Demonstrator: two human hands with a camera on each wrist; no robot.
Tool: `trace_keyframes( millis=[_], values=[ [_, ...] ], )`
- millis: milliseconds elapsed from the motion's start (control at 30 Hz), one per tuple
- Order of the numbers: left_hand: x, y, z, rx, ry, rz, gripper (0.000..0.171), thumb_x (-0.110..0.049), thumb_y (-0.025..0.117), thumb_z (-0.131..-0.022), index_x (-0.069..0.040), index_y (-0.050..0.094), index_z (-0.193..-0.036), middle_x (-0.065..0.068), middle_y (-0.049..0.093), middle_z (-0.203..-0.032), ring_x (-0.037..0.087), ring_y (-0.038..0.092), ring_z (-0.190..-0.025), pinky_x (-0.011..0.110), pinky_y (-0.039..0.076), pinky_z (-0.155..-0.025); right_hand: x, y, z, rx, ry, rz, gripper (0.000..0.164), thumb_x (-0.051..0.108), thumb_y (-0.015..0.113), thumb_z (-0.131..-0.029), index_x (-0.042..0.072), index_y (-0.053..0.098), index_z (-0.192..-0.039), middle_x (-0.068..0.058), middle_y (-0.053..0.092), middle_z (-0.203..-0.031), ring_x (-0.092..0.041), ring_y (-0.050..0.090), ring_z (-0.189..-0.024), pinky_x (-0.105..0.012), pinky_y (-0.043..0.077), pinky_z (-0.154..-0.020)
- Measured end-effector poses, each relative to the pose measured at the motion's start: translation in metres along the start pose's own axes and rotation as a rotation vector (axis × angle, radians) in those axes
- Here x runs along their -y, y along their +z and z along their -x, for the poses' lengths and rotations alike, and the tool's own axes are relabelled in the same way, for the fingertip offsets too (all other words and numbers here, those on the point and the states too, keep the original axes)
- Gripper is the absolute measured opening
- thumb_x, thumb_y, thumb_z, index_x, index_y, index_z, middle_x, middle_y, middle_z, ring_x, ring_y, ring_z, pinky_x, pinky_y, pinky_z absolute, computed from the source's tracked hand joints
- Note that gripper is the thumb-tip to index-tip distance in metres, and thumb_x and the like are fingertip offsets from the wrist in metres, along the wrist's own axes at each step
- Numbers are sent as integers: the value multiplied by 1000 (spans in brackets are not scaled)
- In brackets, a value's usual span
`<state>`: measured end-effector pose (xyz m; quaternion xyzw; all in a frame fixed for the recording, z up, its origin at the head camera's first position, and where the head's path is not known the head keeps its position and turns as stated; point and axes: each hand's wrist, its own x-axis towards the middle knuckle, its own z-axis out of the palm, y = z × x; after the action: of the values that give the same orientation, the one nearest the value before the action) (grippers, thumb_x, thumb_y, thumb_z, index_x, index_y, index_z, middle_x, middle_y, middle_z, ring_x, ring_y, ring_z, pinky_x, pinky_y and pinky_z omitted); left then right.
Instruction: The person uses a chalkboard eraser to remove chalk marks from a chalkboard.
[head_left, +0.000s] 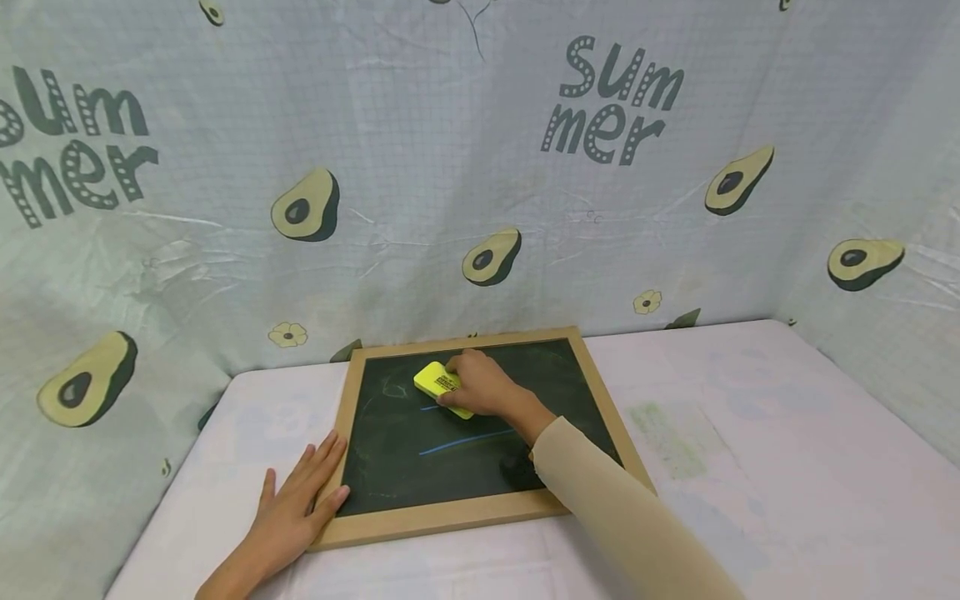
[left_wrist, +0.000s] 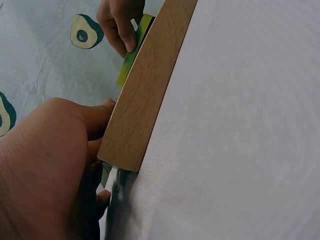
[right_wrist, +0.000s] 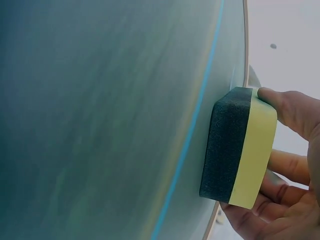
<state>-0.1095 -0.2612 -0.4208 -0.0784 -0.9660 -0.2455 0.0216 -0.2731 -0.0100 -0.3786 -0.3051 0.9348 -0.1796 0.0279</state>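
A wood-framed chalkboard [head_left: 465,471] lies on the table, with blue chalk lines [head_left: 465,442] and faint smudges on its dark face. My right hand [head_left: 483,385] grips a board eraser [head_left: 433,379], yellow on top with a dark felt underside, over the upper middle of the board. In the right wrist view the eraser [right_wrist: 227,150] is held between thumb and fingers, its felt side facing the board, beside a long blue line [right_wrist: 192,122]. My left hand [head_left: 294,504] rests with fingers spread on the frame's left edge, thumb at the lower left corner.
A pale cloth covers the table [head_left: 750,467], with a greenish stain [head_left: 667,439] to the right of the board. Behind stands a hanging cloth [head_left: 420,167] printed with avocados and lettering, close to the board's far edge.
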Motion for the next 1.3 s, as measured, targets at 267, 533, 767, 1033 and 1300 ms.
trace_keyframes(
  millis=[267, 533, 767, 1033, 1300],
  values=[
    [-1, -1, -1, 6, -8, -4, 63, -45, 42, -91, -17, 22, -143, 6, 15, -147, 40, 12, -130, 65, -13, -92, 17, 7, -7, -2, -17, -35, 50, 39, 67, -78, 6, 59, -114, -3, 56, -102, -14, 49, -86, -28, 41, -73],
    [-3, -1, -2, 40, -45, -5, 66, -49, 41, -90, -16, 22, -143, 8, 15, -147, 41, 10, -130, 66, -13, -90, 36, 12, -11, 16, 15, 7, 51, 40, 66, -78, 8, 57, -117, -3, 54, -103, -13, 48, -83, -27, 41, -70],
    [-1, -1, -3, 85, -83, 5, 68, -53, 38, -89, -16, 19, -143, 9, 13, -148, 42, 7, -130, 64, -18, -90, 44, 12, -8, 24, 71, 78, 49, 43, 64, -79, 10, 57, -114, -1, 51, -91, -12, 46, -74, -25, 41, -58],
    [-2, -1, 0, 66, -65, 17, 66, -51, 39, -90, -17, 21, -143, 8, 14, -147, 41, 8, -130, 65, -16, -90, 44, 13, -5, 8, 94, 75, 48, 42, 65, -78, 11, 57, -114, 0, 49, -85, -12, 44, -69, -25, 39, -53],
    [-1, -2, 0, 79, -84, 6, 66, -52, 38, -90, -18, 21, -143, 8, 14, -147, 41, 7, -131, 63, -17, -91, 35, 9, -1, 8, 105, 72, 52, 43, 65, -78, 11, 56, -118, 0, 51, -89, -12, 45, -72, -27, 40, -56]
  ],
)
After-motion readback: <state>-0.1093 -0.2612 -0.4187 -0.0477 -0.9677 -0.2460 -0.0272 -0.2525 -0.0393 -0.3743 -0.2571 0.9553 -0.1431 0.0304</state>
